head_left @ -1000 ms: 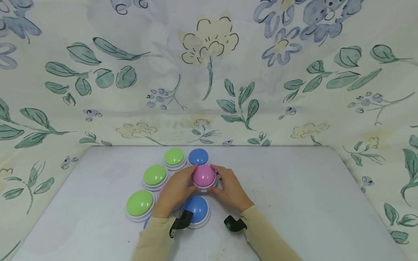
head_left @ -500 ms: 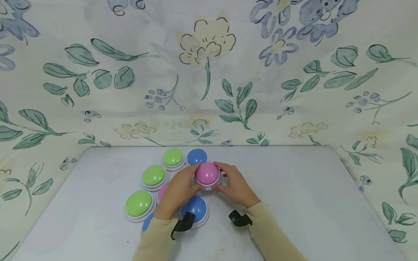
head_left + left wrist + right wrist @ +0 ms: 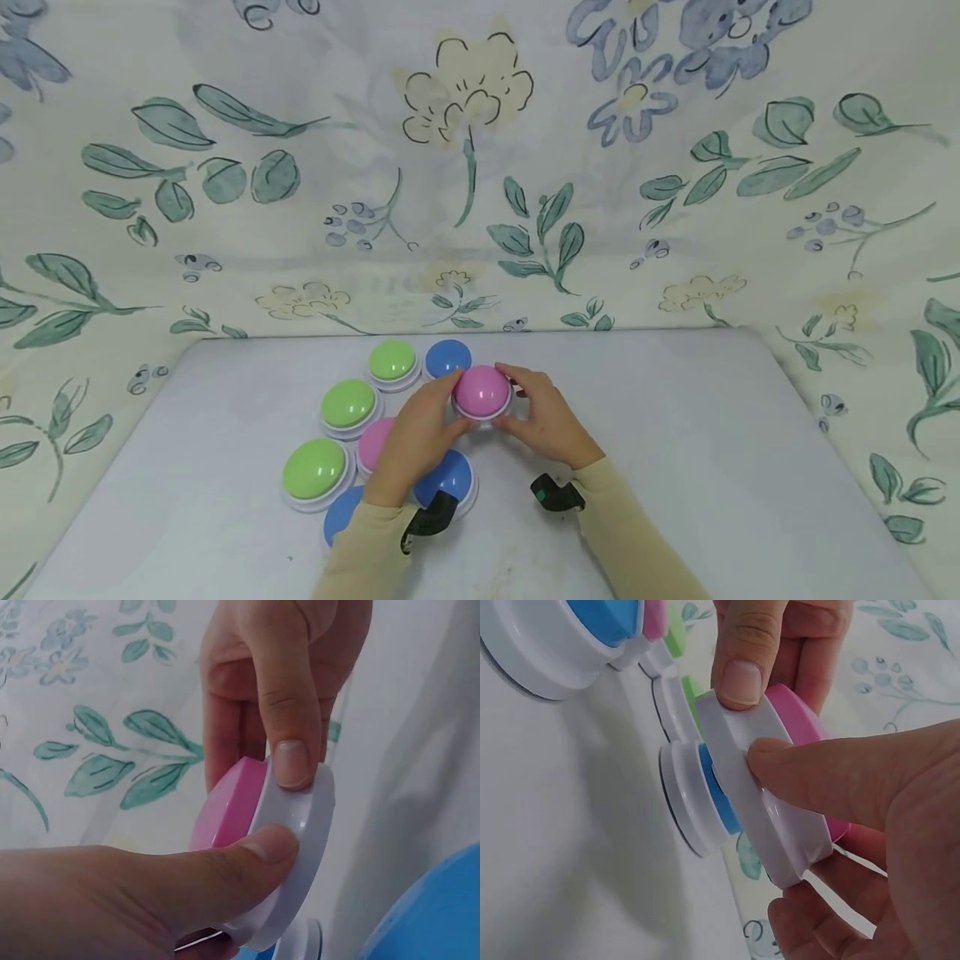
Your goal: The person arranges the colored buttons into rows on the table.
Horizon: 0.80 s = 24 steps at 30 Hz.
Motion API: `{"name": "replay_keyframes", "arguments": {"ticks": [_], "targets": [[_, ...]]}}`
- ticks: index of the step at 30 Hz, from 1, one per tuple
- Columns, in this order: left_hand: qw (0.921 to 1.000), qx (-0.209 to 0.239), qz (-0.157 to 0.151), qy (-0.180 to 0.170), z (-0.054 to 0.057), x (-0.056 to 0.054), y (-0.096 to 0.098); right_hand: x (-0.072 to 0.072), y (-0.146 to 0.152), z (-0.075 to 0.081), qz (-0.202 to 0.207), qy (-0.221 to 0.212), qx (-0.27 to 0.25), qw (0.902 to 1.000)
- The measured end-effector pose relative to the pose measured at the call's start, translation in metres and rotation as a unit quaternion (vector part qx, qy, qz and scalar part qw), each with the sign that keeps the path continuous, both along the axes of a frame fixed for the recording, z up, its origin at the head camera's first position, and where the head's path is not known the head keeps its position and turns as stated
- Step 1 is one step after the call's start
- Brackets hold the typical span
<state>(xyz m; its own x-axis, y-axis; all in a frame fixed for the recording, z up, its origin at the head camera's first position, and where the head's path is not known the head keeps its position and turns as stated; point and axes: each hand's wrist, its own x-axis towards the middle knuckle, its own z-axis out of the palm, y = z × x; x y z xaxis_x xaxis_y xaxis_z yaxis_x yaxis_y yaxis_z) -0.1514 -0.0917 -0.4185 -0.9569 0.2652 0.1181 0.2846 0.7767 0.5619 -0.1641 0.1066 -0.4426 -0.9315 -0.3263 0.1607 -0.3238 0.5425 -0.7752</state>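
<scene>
Pink button [image 3: 482,392] aloft between left hand [image 3: 414,433], right hand [image 3: 550,425]

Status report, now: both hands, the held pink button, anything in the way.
Left hand and right hand both gripping pink button by its white base. Button raised off table. Possible obstacle: blue button close beyond it.

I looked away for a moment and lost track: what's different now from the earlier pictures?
The left hand and right hand have moved the pink button rightward and slightly up in the head view, showing more of the second pink button. Both hands kept hold. The green buttons and blue buttons stayed put.
</scene>
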Motion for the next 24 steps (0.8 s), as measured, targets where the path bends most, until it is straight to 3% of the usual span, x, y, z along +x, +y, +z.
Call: {"name": "replay_keyframes", "arguments": {"ticks": [9,24], "targets": [[0.9999,0.004,0.014,0.009,-0.002,0.002,0.004,0.0,0.003,0.005,0.002,0.0,0.002,1.0],[0.9991,0.022,0.006,0.035,0.0,0.002,0.009,-0.001,0.009,0.011,-0.004,0.006,0.002,1.0]]}}
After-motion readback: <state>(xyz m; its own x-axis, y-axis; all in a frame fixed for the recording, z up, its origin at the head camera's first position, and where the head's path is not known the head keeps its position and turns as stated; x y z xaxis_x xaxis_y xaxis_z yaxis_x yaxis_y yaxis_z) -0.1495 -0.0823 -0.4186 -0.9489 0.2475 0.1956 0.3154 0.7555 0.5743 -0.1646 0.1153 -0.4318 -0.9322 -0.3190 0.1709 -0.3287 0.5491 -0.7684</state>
